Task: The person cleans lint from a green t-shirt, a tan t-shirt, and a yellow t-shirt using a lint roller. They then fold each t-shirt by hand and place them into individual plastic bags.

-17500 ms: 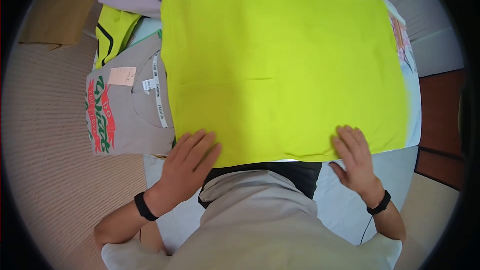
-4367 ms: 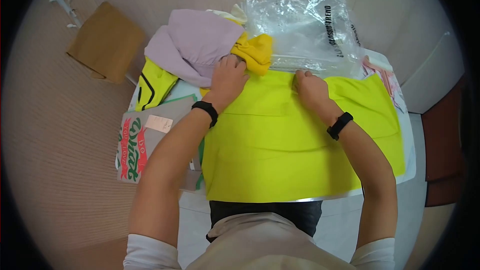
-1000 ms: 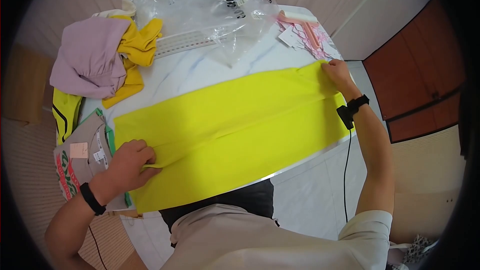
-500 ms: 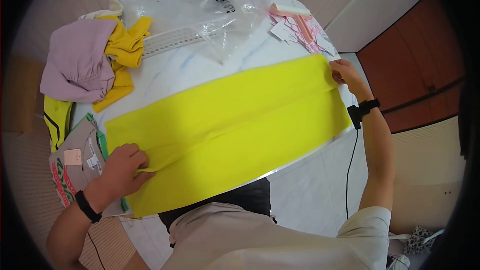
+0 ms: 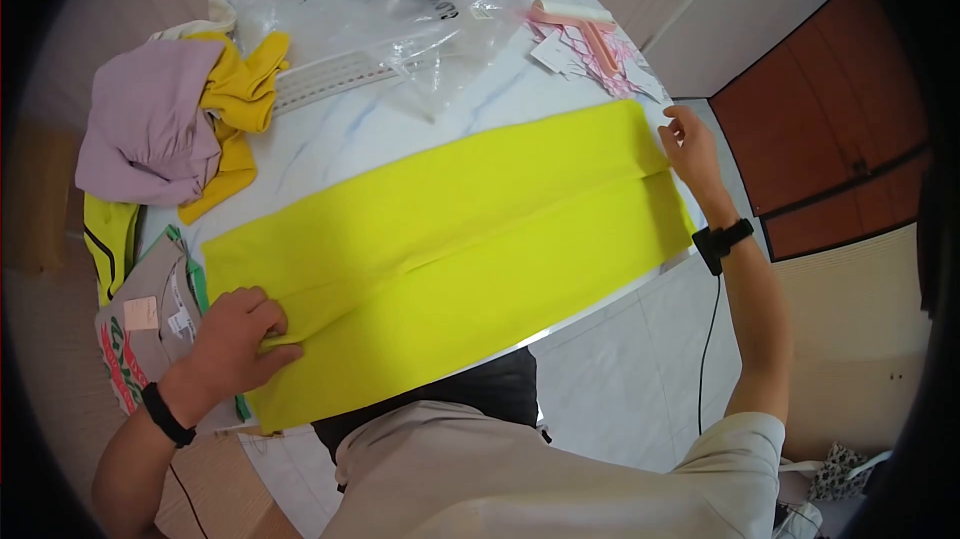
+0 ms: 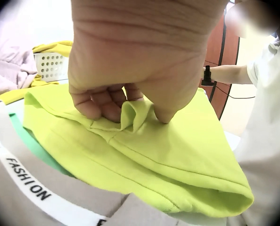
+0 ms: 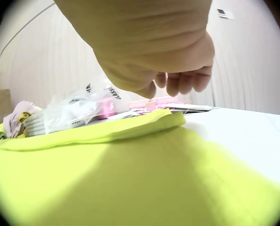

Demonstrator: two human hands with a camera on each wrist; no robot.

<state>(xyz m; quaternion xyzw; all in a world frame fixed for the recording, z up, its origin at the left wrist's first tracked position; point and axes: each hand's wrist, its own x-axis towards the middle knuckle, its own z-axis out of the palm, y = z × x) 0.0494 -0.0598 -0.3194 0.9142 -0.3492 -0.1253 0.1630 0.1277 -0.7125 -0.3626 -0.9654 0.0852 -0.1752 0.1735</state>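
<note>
A bright yellow-green garment (image 5: pixel 450 239) lies folded into a long band across the table, a ridge running along its middle. Near its left end my left hand (image 5: pixel 238 334) pinches that fold; the left wrist view shows a small loop of the fabric (image 6: pixel 133 113) between fingers and thumb. Just past the right end, my right hand (image 5: pixel 692 151) is off the cloth, its fingers loosely bent and holding nothing. In the right wrist view that hand hangs above the garment's folded edge (image 7: pixel 149 125). A grey printed T-shirt (image 5: pixel 165 289) with a tag lies under the left hand's side.
Lilac (image 5: pixel 150 119) and mustard (image 5: pixel 240 89) clothes are heaped at the back left. Behind the garment are a clear plastic bag (image 5: pixel 370 9) and a white perforated basket (image 5: pixel 325 82). A pink lint roller (image 5: pixel 590 29) lies on paper tags at the back right of the marble-patterned table (image 5: pixel 340 144).
Over the last second my right hand has let go of the garment's right end and moved off it. My left hand keeps its pinch. Earlier, the garment lay spread wide; now it is narrower.
</note>
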